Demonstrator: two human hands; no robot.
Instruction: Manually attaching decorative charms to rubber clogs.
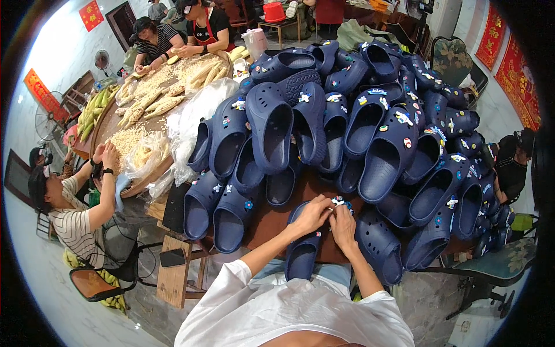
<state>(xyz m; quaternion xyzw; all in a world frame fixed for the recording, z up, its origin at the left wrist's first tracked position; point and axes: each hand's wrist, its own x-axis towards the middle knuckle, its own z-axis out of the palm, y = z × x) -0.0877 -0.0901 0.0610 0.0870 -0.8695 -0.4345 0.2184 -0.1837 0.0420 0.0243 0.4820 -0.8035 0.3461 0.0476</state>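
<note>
Head view, looking down past a white shirt. Both hands meeting over one dark blue clog [303, 248] lying on a brown table [272, 222] just in front of the body. Left hand [312, 215] curled over the clog's toe end, fingers bent and gripping it. Right hand [344, 224] closed at the fingertips, pinching a small pale shoe charm [339, 202] against the clog's upper; exact grip partly hidden by the knuckles.

Directly beyond the hands, crowding the table, a tall heap of matching blue clogs [347, 115], many studded with small coloured charms, spilling down to the right edge. More loose clogs just beside the held one on either side. To the left of the heap, crumpled clear plastic bags [193, 115].

Further left, a round tray [133, 188] of corn cobs and kernels, with seated people around it, their hands on the corn. A wooden stool [173, 272] at lower left, near the table edge.
</note>
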